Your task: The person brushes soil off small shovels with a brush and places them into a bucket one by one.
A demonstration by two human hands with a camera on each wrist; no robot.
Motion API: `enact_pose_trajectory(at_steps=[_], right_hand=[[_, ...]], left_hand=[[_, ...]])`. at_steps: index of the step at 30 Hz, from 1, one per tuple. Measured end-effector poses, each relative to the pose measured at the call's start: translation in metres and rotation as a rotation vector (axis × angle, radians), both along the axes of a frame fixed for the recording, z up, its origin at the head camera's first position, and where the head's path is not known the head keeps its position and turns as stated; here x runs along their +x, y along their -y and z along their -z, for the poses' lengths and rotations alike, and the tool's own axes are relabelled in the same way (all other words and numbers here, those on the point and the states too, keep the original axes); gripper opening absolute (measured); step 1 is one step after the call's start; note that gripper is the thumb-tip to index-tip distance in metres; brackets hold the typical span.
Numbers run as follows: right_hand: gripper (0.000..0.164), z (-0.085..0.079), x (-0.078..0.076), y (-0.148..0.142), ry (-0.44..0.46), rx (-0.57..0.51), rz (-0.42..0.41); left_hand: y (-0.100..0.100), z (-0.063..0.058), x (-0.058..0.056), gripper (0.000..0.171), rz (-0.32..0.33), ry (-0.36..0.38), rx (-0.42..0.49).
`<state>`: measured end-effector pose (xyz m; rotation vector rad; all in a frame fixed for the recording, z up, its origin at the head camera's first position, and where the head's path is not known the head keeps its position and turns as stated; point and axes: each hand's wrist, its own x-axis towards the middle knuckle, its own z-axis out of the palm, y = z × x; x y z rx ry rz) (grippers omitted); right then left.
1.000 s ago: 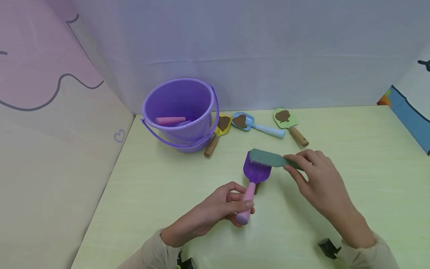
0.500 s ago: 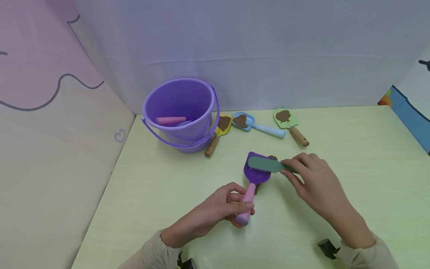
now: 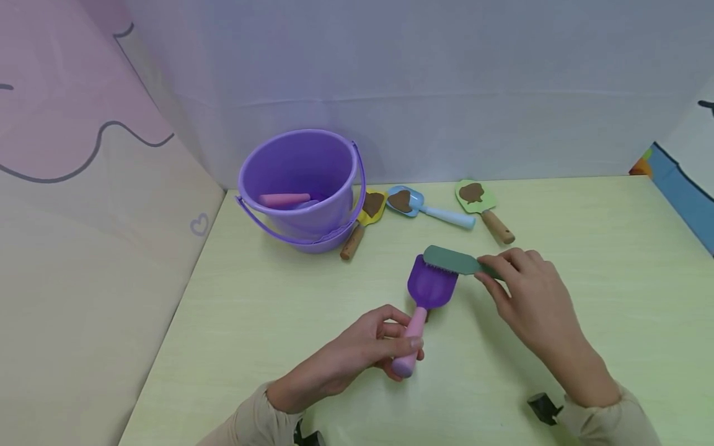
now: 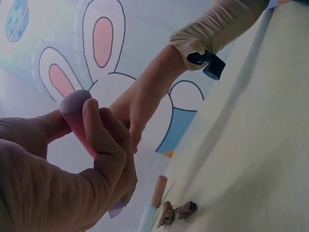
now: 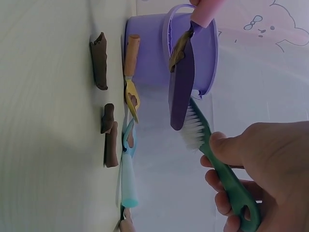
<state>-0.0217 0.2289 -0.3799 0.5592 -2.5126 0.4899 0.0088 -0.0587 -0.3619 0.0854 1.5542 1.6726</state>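
Observation:
My left hand (image 3: 362, 347) grips the pink handle of a toy shovel (image 3: 429, 290), its purple blade held up over the table. A green scrub brush (image 3: 449, 260) is pinched in my right hand (image 3: 532, 303), its white bristles against the far part of the blade. From the right wrist view, a brown clay-like patch (image 5: 179, 50) clings to the blade's other side near the handle. Curled fingers (image 4: 113, 159) round the pink handle show in the left wrist view, where the blade is mostly hidden.
A purple bucket (image 3: 301, 186) with a pink-handled tool inside stands at the back left. Behind the hands lie a yellow shovel (image 3: 372, 205), a blue shovel (image 3: 446, 215) and a green shovel (image 3: 484, 201), with brown patches. Brown rolled pieces (image 5: 99, 60) lie on the table.
The brush slid down the blade toward the handle half a second ago and is now back up near the far edge. The shovel has shifted slightly right; my left hand keeps its grip.

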Motion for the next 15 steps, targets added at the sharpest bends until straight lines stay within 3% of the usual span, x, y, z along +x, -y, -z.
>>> enact_pose_trajectory(at_steps=[3,8,15], right_hand=[[0.023,-0.0014,0.0005,-0.0004,0.001,-0.004,0.020],[0.034,-0.0034,0.0031,0.0000,0.021,-0.017,0.041],[0.029,-0.0068,0.0075,0.0015,0.045,-0.009,0.001]], left_hand=[[0.0003,0.0005,0.0002,0.043,-0.010,-0.011,-0.001],[0.0019,0.0020,-0.0003,0.043,-0.033,-0.035,-0.007],[0.0031,0.0036,-0.0028,0.044,-0.042,-0.067,-0.014]])
